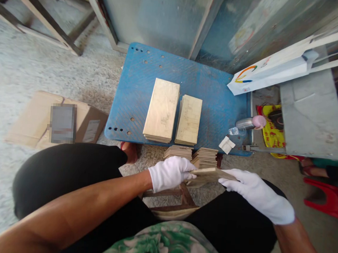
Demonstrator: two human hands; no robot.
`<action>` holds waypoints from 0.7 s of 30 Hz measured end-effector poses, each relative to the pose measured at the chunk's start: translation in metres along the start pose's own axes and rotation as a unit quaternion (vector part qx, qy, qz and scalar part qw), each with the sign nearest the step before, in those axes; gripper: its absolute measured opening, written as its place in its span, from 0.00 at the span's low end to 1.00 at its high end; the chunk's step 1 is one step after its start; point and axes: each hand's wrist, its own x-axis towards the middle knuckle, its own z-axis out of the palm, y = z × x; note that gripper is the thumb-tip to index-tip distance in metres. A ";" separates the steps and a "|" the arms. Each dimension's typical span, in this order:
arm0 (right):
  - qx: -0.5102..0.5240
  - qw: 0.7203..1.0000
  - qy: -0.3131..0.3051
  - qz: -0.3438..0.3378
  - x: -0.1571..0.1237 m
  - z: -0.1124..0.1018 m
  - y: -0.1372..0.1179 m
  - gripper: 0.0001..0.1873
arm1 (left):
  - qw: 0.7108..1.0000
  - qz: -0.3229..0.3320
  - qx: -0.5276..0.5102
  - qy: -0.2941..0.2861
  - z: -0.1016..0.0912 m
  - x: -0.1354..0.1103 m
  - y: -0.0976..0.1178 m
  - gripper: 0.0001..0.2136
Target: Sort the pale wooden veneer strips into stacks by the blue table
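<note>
A beige rectangular tile (210, 173) is held nearly edge-on above my lap. My left hand (170, 174), in a white glove, is closed on its left end, thumb and fingers pinching it. Also gloved in white, my right hand (252, 190) grips the right end with the fingers along its edge. Just beyond my hands stand two stacks of similar tiles, a left stack (178, 152) and a right stack (205, 157), their edges facing me. Farther off, a larger tile stack (161, 110) and a narrower tile stack (189, 119) lie on the blue platform (217, 91).
A metal bottle with a pink lid (248, 122), a small clear container (233, 131) and crumpled white paper (226, 144) are at the platform's right. A white paper bag (271, 71) leans there. Cardboard (38, 114) lies left; a red stool (326, 199) stands right, near another person's foot.
</note>
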 end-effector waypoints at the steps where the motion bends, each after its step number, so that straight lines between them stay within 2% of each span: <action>1: -0.004 1.000 0.004 -0.002 -0.002 0.006 0.002 0.19 | 1.000 -0.007 0.010 -0.015 -0.002 0.001 -0.001 0.10; 6: -0.023 0.998 0.040 -0.036 0.003 0.052 0.025 0.18 | 0.979 -0.072 0.161 -0.097 -0.022 0.003 -0.001 0.14; 10: -0.062 0.995 0.018 -0.082 0.026 0.095 0.054 0.19 | 0.947 -0.147 0.274 -0.074 -0.040 -0.003 0.005 0.15; 13: -0.104 0.992 0.004 -0.070 0.047 0.119 0.071 0.19 | 0.933 -0.161 0.314 -0.064 -0.052 -0.008 0.013 0.16; 17: -0.149 0.987 -0.020 -0.056 0.070 0.138 0.078 0.17 | 0.929 -0.148 0.332 -0.065 -0.061 -0.014 0.025 0.16; 21: -0.176 0.984 -0.012 -0.039 0.087 0.147 0.082 0.17 | 0.926 -0.139 0.345 -0.064 -0.064 -0.018 0.030 0.15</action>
